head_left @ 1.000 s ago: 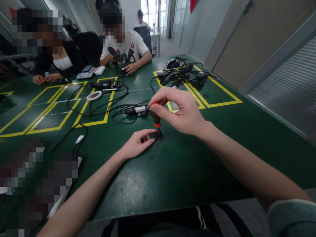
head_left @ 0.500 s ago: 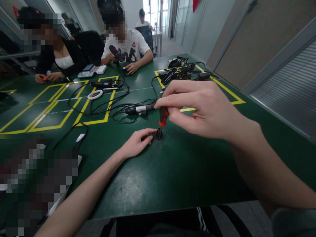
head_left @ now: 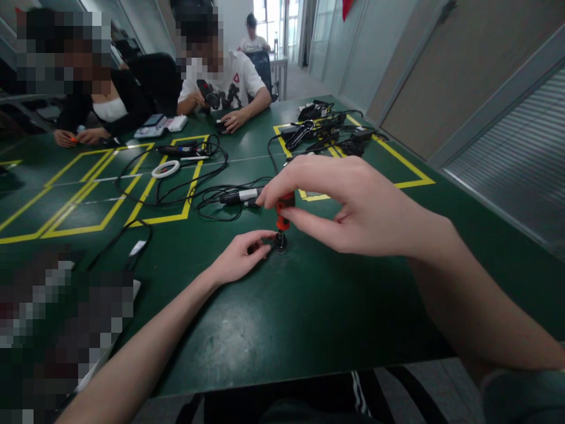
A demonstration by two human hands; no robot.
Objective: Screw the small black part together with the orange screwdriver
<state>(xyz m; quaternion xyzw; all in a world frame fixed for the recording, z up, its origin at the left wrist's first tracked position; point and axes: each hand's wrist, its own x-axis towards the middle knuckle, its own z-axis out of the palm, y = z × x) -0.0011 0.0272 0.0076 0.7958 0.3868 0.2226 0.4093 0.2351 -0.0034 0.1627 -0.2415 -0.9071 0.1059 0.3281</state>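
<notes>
A small round dark part (head_left: 280,243) stands on the green table (head_left: 265,330). My left hand (head_left: 241,254) rests on the tabletop at its left, with thumb and forefinger closed on the part's side. My right hand (head_left: 348,206) is above and to the right, fingers wrapped round the red and black handle of a screwdriver (head_left: 283,218). The screwdriver points straight down, and its lower end meets the top of the dark part. The tip itself is hidden.
Coiled black cables with a dark, silver-banded tool (head_left: 242,195) lie beyond my hands. A white ring (head_left: 165,169) is left of them, and a pile of black devices (head_left: 309,132) is at the back right. Two people sit across the table.
My right hand and the screwdriver have come slightly lower, closer to the dark part, and the hand's grip has shifted on the handle. My left hand keeps its place at the part.
</notes>
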